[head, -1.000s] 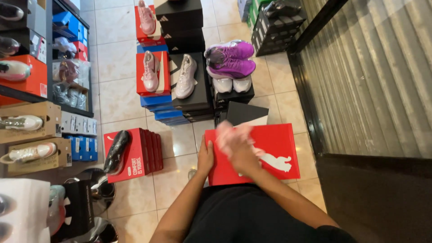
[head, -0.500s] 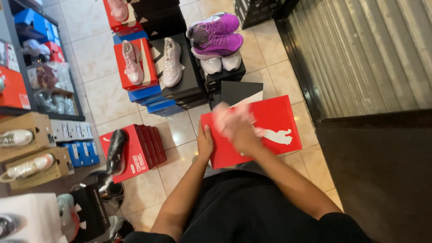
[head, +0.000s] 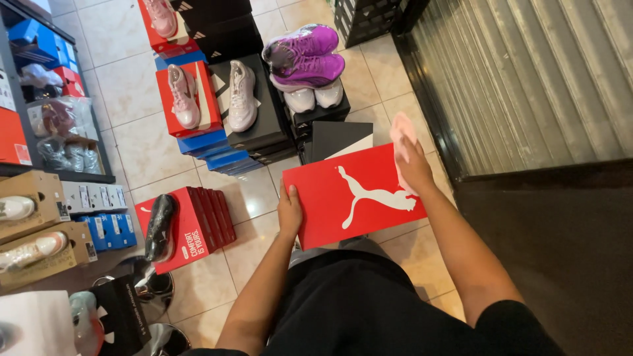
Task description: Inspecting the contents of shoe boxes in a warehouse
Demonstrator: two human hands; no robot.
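My left hand (head: pixel 289 212) grips the left edge of the red shoebox (head: pixel 353 194), thumb on top of the lid, fingers curled underneath. My right hand (head: pixel 413 165) is closed on a pink cloth (head: pixel 401 130) and presses it down at the box's far right corner.

Containers first. The red shoebox is shut, so I cannot tell what is inside it. It sits level in front of my lap, above the tiled floor (head: pixel 132 145), with its long side running left to right. Behind it, touching or nearly so, is a black box (head: pixel 339 136) with a pale inner flap showing. Further back, a pair of purple sneakers (head: pixel 304 55) rests on a pair of white sneakers (head: pixel 314 97), both on stacked black boxes. To their left, a pale sneaker (head: pixel 241 95) lies on a black lid, and a pink sneaker (head: pixel 182 96) lies on a red lid above blue boxes. Lower left, a black shoe (head: pixel 160 226) rests on a row of red boxes (head: pixel 198 221) standing on edge.

Pose: both forearms extend forward, the left one nearly straight, the right one angled out, with the wrist bent over the corner (cloth partly blurred).

The shoebox lid is glossy red with a white leaping-cat figure across its middle; the surface looks flat and undented.
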